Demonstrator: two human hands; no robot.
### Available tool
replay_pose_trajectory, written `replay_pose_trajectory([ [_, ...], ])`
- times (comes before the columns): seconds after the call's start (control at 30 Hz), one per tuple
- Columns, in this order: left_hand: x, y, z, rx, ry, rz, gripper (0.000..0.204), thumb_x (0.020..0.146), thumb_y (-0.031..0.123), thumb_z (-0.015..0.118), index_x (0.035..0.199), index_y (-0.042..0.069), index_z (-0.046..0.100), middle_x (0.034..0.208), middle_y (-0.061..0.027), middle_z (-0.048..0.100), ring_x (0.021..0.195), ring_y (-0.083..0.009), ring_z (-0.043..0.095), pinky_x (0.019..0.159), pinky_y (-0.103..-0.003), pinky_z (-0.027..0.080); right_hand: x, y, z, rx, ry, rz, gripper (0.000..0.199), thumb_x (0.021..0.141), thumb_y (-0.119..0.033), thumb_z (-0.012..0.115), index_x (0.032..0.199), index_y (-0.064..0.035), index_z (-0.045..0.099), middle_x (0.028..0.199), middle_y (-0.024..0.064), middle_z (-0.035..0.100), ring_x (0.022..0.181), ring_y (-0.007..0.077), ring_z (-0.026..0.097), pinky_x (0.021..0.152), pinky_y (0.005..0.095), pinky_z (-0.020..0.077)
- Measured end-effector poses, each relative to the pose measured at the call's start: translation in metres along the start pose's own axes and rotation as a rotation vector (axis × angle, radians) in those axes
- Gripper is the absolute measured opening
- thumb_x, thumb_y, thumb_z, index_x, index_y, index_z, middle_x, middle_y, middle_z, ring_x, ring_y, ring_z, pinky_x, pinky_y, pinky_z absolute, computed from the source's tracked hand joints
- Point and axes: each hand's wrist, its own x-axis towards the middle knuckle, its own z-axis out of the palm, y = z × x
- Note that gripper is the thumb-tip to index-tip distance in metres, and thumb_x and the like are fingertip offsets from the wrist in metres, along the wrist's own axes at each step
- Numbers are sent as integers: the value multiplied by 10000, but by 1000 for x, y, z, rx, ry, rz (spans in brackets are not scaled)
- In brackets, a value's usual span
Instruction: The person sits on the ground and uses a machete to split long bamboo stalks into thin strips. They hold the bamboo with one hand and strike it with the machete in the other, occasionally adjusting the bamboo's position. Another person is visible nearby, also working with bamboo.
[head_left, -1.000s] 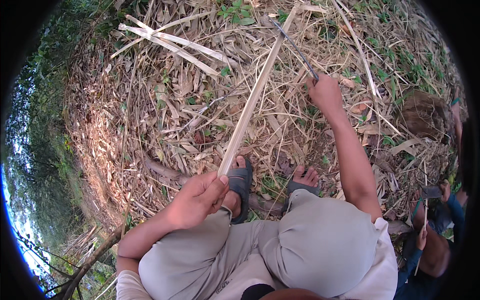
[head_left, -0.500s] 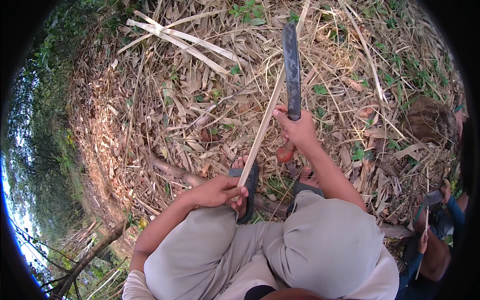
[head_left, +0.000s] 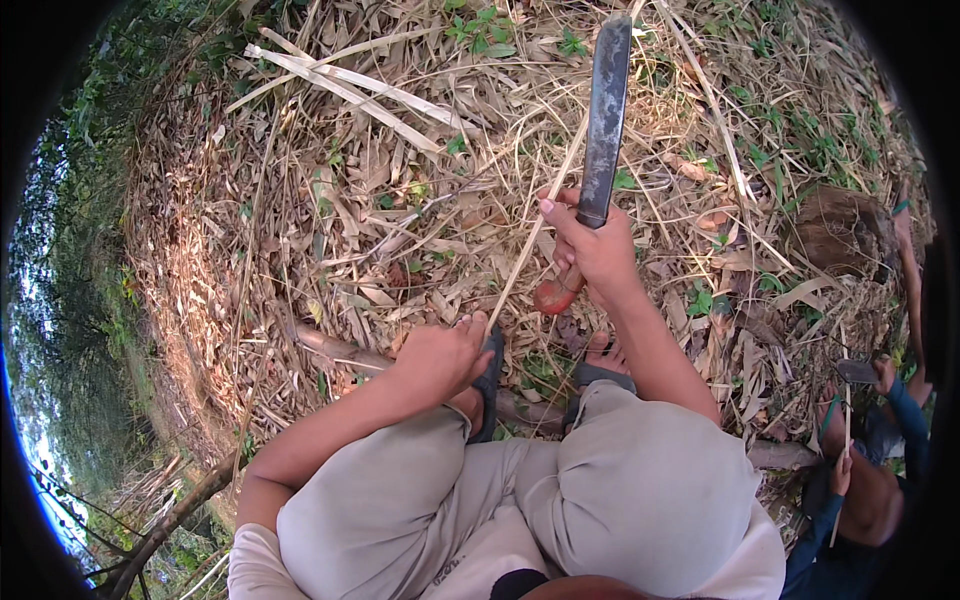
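Note:
My right hand is closed round the handle of a machete. Its dark, worn blade points away from me, and the reddish rounded end of the handle shows below my fingers. A long, pale strip of split bamboo or wood runs from my left hand past the thumb side of my right hand and on behind the blade. My left hand pinches the strip's near end above my left sandal. Seen from here, the strip looks thin, with a narrow side toward me.
Several pale split strips lie crossed at the far left on dry leaf litter. A branch lies across the ground by my feet. At the right are a stump and another person with a blade and a thin stick.
My left hand has moved a little away from me, and the strip has turned from its broad face to a narrow side. The machete blade has tilted to the right.

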Motion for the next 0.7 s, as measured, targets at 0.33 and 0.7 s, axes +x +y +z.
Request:
replay_pose_trajectory([
  [0.33, 38, 9, -17, -1516, -333, -351, 322, 1067, 324, 409, 1044, 54, 583, 681, 34, 500, 537, -78, 457, 474, -251, 366, -20, 1, -31, 177, -3, 77, 197, 966, -191, 636, 848, -36, 609, 567, -52, 453, 453, 59, 422, 432, 254, 365],
  [0.7, 44, 35, -70, -1735, -230, -559, 254, 1058, 285, 392, 964, 79, 506, 623, 50, 324, 457, -50, 215, 409, -236, 170, -59, 32, -34, -987, -46, -699, 184, 799, -206, 744, 806, -63, 629, 655, 110, 607, 589, 293, 639, 501, 407, 474],
])
